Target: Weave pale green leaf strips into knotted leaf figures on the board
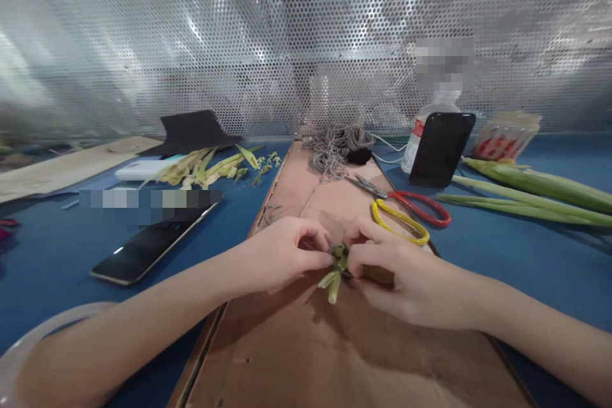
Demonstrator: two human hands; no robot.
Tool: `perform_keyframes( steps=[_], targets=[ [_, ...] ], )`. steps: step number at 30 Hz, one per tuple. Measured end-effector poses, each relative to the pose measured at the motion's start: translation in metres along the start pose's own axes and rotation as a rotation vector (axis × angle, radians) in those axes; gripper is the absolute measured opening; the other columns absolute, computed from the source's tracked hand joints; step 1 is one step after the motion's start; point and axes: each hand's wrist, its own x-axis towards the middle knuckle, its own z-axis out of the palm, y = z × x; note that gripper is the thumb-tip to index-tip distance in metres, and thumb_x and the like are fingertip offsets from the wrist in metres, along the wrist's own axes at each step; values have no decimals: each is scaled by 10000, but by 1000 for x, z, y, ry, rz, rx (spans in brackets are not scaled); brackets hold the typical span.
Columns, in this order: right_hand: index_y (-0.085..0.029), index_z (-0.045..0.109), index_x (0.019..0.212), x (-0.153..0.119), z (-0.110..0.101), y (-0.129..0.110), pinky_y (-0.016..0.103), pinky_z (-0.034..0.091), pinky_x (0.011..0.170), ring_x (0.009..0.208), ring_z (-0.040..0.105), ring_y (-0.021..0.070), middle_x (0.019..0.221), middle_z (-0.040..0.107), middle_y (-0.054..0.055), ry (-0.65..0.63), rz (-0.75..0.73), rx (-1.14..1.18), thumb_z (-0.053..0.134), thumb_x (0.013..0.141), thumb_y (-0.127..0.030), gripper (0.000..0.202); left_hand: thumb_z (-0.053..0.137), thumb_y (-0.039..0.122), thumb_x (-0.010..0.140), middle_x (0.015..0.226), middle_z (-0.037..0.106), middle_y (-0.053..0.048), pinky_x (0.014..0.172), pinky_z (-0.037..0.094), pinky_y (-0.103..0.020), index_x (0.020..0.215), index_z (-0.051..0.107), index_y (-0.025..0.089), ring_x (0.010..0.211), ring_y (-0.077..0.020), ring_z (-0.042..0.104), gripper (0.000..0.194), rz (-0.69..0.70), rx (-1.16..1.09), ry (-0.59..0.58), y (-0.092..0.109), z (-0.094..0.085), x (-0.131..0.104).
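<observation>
Over the wooden board, my left hand pinches the left side of a small green bundle of folded plant leaf, thumb and fingertips closed together. From the other side, my right hand grips the same bundle with curled fingers. Pale green leaf ends stick out below it toward me. A thin grey string runs from a tangled heap of grey cord down toward my hands; where it ends is hidden. Scissors with one red and one yellow handle lie just beyond my right hand.
The wooden board lies on a blue surface. A phone lies left. Cut plant pieces are behind it. At right are an upright phone, a bottle and long green leaves. Perforated metal stands behind.
</observation>
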Motion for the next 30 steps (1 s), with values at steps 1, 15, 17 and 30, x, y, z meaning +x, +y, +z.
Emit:
perform_keyframes(
  steps=[1,15,17,30],
  targets=[
    [-173,484,698,0,0,0,229,360,664,728,403,94,844,404,-5,-4,-4,3,507,698,-58,117,545,259,706,769,631,4,705,409,-262,666,573,174,758,-159,567,98,17,-3,8,0,0,0],
    [-167,424,634,-1,1,1,206,334,585,651,383,74,826,410,-13,-9,35,15,494,625,-48,138,532,298,717,735,616,-5,635,423,-255,669,533,169,691,-152,565,137,4,9,133,-1,7,-2],
    [-172,412,652,-2,5,2,214,324,562,629,386,79,808,431,-14,34,66,-50,504,637,-88,126,529,290,715,763,621,-13,642,424,-254,668,533,166,706,-154,566,133,16,14,121,-1,6,-2],
    [-154,543,776,0,8,1,361,310,687,742,461,201,760,553,69,94,-232,-720,373,849,-224,197,526,284,705,721,601,-1,650,413,-249,667,546,159,687,-145,550,132,11,45,84,1,5,-1]
  ],
)
